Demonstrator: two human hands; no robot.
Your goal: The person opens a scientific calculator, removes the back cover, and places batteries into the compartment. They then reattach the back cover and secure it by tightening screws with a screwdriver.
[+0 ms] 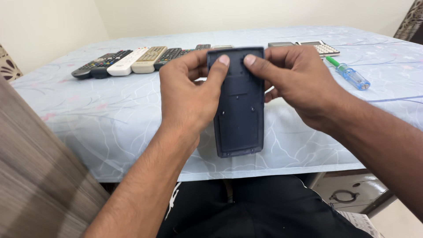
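Dark blue casing (240, 110): centre of the frame, held up off the table with its plain back toward me, so the screw holes and seams are in plain sight
Left hand (187, 94): closed around the casing's left edge, thumb pressed on the top corner to steady it
Right hand (293, 81): gripping the top right edge, thumb beside the other thumb, so both push at the same end
Screwdriver (350, 75): right of frame, lying on the cloth just past my right hand, within easy reach
Calculators (308, 46): upper right, set aside
Remotes (132, 59): upper left, lined up side by side
Table (88, 114): covered in a pale blue patterned cloth
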